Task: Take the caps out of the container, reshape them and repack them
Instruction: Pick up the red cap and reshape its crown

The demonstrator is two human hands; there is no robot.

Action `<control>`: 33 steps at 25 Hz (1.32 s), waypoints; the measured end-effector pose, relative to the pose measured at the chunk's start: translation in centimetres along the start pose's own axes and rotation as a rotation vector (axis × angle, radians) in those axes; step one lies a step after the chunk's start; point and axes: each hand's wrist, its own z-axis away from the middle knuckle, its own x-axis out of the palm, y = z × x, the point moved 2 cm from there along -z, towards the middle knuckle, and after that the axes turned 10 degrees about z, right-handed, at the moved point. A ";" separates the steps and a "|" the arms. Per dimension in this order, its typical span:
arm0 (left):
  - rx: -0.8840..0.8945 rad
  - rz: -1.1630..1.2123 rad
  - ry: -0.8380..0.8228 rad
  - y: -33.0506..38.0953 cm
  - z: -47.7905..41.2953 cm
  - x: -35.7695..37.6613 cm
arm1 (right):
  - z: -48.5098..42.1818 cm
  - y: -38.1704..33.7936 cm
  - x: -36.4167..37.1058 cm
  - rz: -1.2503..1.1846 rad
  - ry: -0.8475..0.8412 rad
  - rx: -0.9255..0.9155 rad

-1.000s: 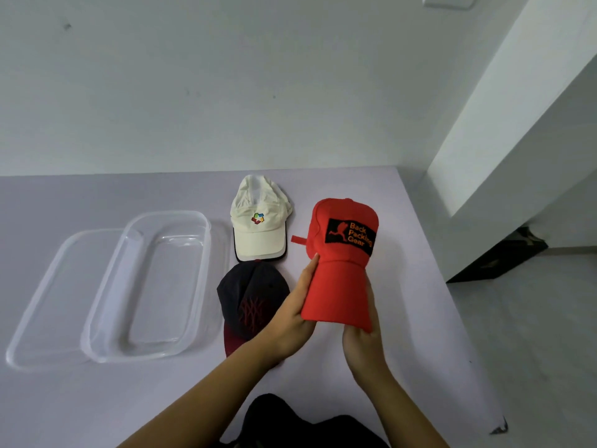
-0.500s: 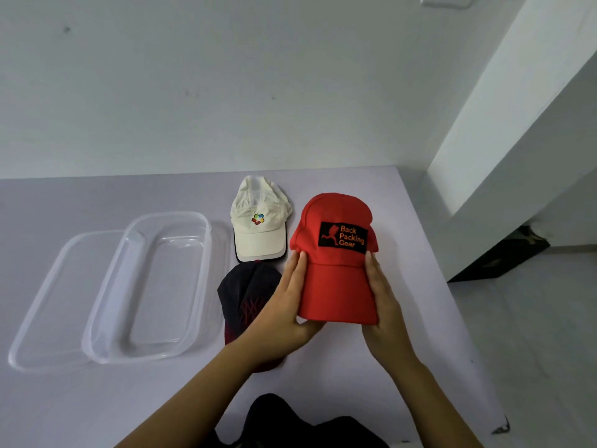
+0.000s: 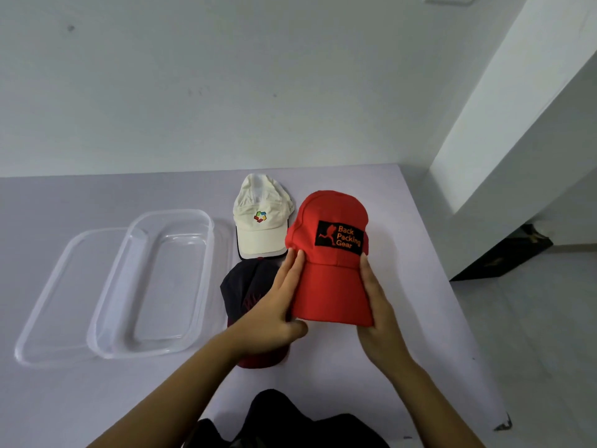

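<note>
Right then: both hands clamped on the red cap [image 3: 329, 282], my left hand [image 3: 274, 305] along its nine o'clock edge, fingers together, my right hand [image 3: 381, 318] at three o'clock. White cap [image 3: 258, 221] lay at eleven o'clock, dark cap [image 3: 245, 286] under my left hand. Clear container [image 3: 206, 253] sat empty at nine o'clock on the table [image 3: 97, 195], overlapping its lid [image 3: 48, 302].

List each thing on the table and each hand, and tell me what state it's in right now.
red cap: held by its brim between both hands, patch facing up
white cap: lying flat on the table, untouched
dark cap: lying on the table, partly hidden under the left arm
clear container: empty, open
lid: off, partly under the container
left hand: gripping the brim's left edge
right hand: gripping the brim's right edge
</note>
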 end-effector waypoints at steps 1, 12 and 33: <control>-0.070 0.029 -0.056 0.0 -0.2 -0.5 | -0.2 0.7 -0.7 0.095 -0.018 -0.008; -0.207 0.962 0.037 0.9 -4.0 -4.7 | 1.9 0.7 -0.8 0.475 -0.147 -0.166; -0.247 0.650 -0.162 3.4 -3.2 -3.8 | -3.8 -3.0 -3.2 -0.410 -0.266 0.127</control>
